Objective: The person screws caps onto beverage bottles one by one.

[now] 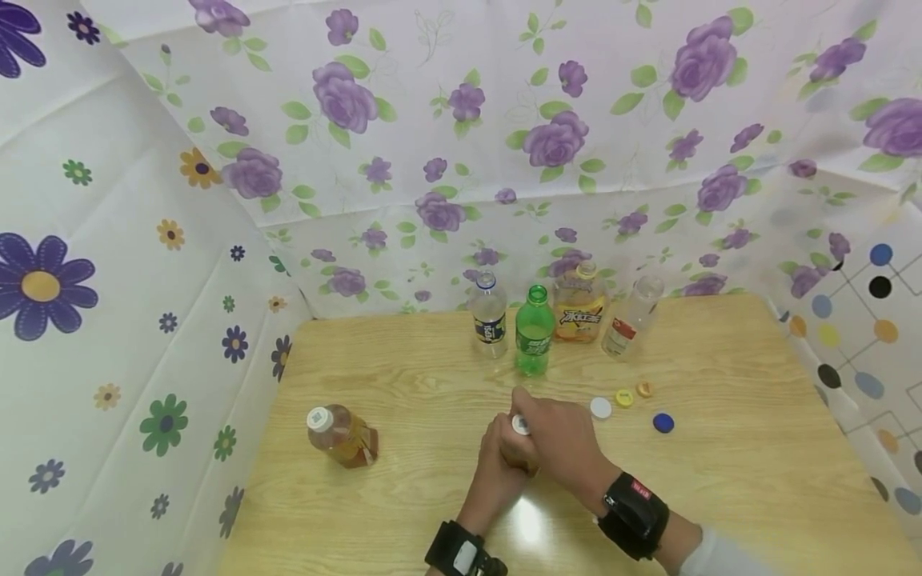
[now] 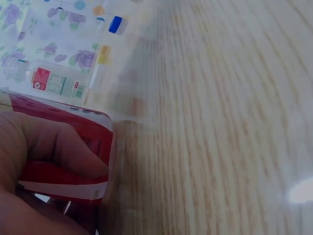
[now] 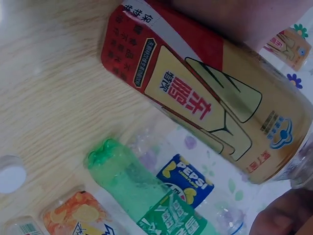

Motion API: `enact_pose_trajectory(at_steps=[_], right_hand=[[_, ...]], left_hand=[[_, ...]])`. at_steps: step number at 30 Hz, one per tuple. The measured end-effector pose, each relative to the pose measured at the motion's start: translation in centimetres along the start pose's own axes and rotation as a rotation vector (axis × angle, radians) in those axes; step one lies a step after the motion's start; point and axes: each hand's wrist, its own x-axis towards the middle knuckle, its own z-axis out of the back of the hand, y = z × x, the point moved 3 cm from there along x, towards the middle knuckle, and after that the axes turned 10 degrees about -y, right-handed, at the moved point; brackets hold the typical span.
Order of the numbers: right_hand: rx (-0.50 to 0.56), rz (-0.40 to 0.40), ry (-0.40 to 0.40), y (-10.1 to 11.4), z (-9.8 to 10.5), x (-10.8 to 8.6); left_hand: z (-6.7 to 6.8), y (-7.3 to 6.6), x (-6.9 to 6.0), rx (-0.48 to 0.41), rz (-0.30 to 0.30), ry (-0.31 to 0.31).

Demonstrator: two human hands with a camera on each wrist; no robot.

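Observation:
Near the middle of the table, my left hand (image 1: 502,458) grips a drink bottle (image 3: 195,93) with a red and gold label around its lower body. The left wrist view shows a thumb or finger pressed along the red base of the label. My right hand (image 1: 565,440) is at the top of this bottle, its fingers curled around the white cap (image 1: 520,424). In the head view both hands hide most of the bottle. Just beyond them stands a green bottle (image 1: 534,332) without a cap.
Beside the green bottle stand an uncapped Pepsi bottle (image 1: 490,324), an orange-labelled bottle (image 1: 579,312) and a clear bottle (image 1: 631,320). White (image 1: 601,408), yellow (image 1: 623,398), orange (image 1: 644,390) and blue (image 1: 663,423) caps lie at right. A capped amber bottle (image 1: 346,438) stands left.

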Motion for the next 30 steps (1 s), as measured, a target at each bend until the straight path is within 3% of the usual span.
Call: enact_pose_trajectory(at_steps=[6, 10, 21, 30], right_hand=[[-0.057, -0.094, -0.003, 0.5, -0.1, -0.2], [-0.052, -0.122, 0.026, 0.3, -0.1, -0.4], [0.107, -0.008, 0.083, -0.6, 0.5, 0.3], [0.13, 0.019, 0.107, -1.2, 0.2, 0.6]], left_hand=[[-0.1, 0.0, 0.1, -0.017, 0.016, -0.004], [0.0, 0.0, 0.2, 0.02, 0.013, 0.012], [0.0, 0.4, 0.3, 0.054, 0.032, 0.018], [0.0, 0.5, 0.1, 0.038, 0.059, 0.031]])
